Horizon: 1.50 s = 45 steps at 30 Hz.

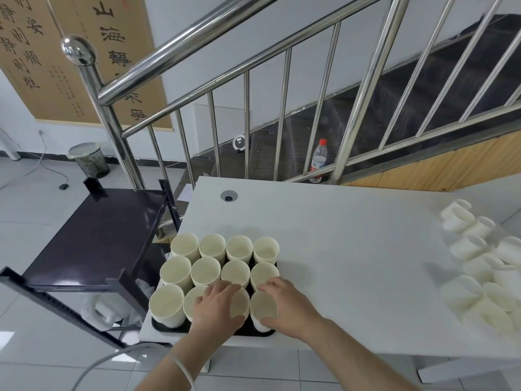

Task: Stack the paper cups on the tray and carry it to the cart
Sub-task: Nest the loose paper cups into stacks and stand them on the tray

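Paper cups fill the tray at table's 7 o'clock edge; left hand and right hand curl around front-row cups: seat them square, press gently.

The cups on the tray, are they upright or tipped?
Upright: the cups on the tray show round open mouths facing up, standing in rows.
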Each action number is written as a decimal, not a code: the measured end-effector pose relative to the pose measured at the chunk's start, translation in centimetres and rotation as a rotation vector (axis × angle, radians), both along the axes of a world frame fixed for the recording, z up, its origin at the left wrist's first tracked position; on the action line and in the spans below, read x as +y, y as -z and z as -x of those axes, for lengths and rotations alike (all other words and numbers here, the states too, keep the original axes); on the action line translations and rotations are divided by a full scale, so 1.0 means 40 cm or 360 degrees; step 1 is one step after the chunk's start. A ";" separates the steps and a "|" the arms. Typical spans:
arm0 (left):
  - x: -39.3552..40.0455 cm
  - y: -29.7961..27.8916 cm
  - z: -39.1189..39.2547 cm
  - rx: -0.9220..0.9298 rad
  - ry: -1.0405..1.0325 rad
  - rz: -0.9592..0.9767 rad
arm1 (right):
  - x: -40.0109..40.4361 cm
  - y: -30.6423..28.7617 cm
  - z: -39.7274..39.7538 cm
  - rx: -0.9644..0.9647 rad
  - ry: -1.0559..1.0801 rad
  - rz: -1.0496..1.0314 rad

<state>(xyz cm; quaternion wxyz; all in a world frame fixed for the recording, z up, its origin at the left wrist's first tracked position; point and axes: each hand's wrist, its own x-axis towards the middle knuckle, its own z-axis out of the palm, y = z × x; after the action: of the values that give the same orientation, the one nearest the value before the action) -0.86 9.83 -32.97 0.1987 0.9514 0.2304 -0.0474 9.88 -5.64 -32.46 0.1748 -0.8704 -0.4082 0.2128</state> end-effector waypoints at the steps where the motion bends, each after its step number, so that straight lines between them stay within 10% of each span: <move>1: 0.000 0.001 0.001 0.0007 0.0002 -0.0002 | 0.001 0.005 0.000 -0.0012 -0.0001 0.0011; 20: -0.110 -0.075 -0.077 -0.0225 -0.0016 -0.0048 | -0.100 -0.051 -0.058 -0.0098 0.0061 -0.0163; 45: -0.915 -0.106 -0.502 -0.0279 0.0748 0.0220 | -1.014 -0.068 -0.328 -0.0277 0.1040 -0.0311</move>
<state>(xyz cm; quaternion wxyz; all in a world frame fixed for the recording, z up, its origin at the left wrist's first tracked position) 19.21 -26.76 -28.74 0.2660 0.9635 -0.0188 -0.0251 22.99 -46.19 -29.76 0.2808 -0.9490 -0.1398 0.0305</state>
